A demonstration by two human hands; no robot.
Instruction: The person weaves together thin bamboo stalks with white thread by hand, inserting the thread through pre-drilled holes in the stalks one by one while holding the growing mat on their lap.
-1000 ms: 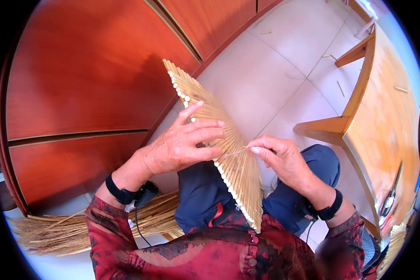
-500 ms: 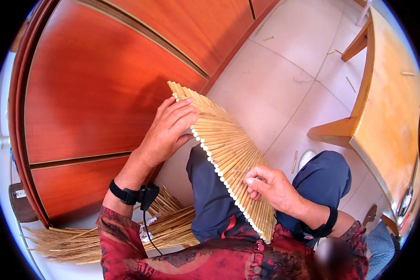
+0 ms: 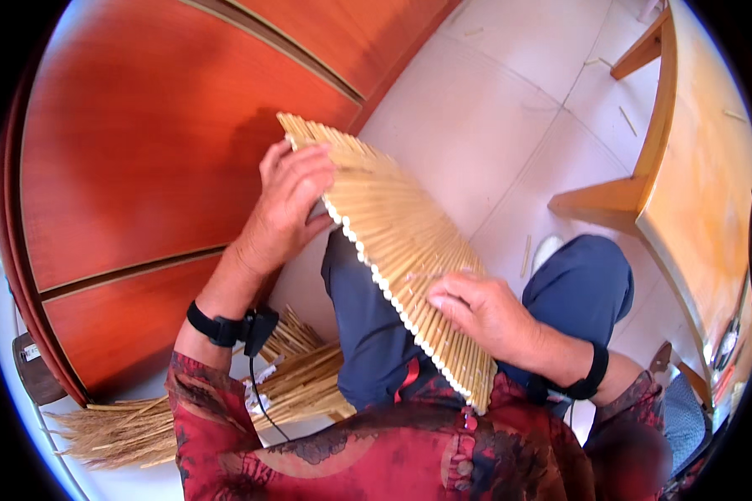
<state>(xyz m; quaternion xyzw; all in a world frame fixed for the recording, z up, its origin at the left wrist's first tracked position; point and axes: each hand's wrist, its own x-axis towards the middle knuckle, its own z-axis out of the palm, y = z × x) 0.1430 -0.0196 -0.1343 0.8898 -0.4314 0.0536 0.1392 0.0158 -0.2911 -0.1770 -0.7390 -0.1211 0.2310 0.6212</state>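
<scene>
A mat of pale yellow stalks (image 3: 397, 209), lined up side by side, lies tilted across my lap. Its near-left edge shows a row of white cut ends. At its upper left corner my left hand (image 3: 297, 188) is closed over that edge, fingers on top and thumb underneath. My right hand (image 3: 480, 309) rests on the lower part of the mat with finger and thumb pinched together. A thin, pale needle or thread (image 3: 426, 274) shows beside those fingers, blurred; which of the two it is I cannot tell.
Loose stalks with brushy ends (image 3: 134, 426) lie in a bundle at lower left. A red-orange cabinet (image 3: 142, 150) stands on the left. At right is a wooden table (image 3: 702, 184) with legs. Stalk scraps (image 3: 627, 121) lie on the tiled floor (image 3: 468, 125).
The mat's upper corner and my left hand have shifted up and to the left. My right hand has moved slightly up, its pinch now lower over the stalks, and the picture is more blurred.
</scene>
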